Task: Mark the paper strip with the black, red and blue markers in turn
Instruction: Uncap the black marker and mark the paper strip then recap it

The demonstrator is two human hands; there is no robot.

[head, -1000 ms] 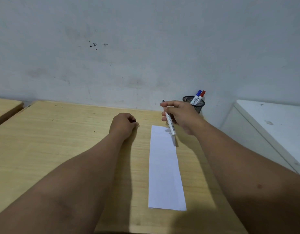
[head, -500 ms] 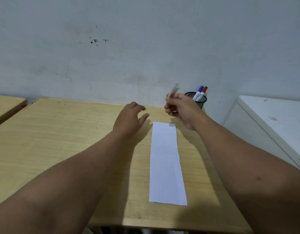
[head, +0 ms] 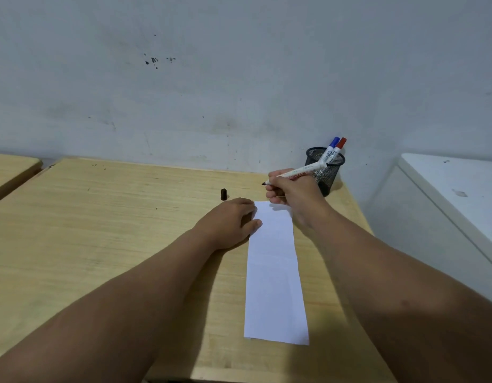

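Uncapped and ready for the first mark: black marker (head: pixel 300 171) pinched in the right hand (head: pixel 291 190), tip pointing left and hovering just beyond the far end of the paper strip (head: pixel 273 272), not yet touching it. Best done by lowering the tip onto the far part of the strip in a short, light stroke, with the barrel tilted enough for the nib to meet the sheet squarely. Left hand (head: pixel 231 221) loosely curled, grasping nothing, thumb resting on the strip's far-left edge; worth pressing there a little more firmly, since a loose sheet probably slides or buckles under a dragging nib. Black cap (head: pixel 223 194) standing on the wooden desk (head: pixel 101 230) just beyond the left hand, well clear of the stroke. Strip itself white, long and narrow, lying flat lengthwise from near to far, right of centre on the desk, apparently unmarked. Blue marker (head: pixel 333 146) and red marker (head: pixel 341 143) waiting capped in the mesh pen cup (head: pixel 329 172) at the far right corner.
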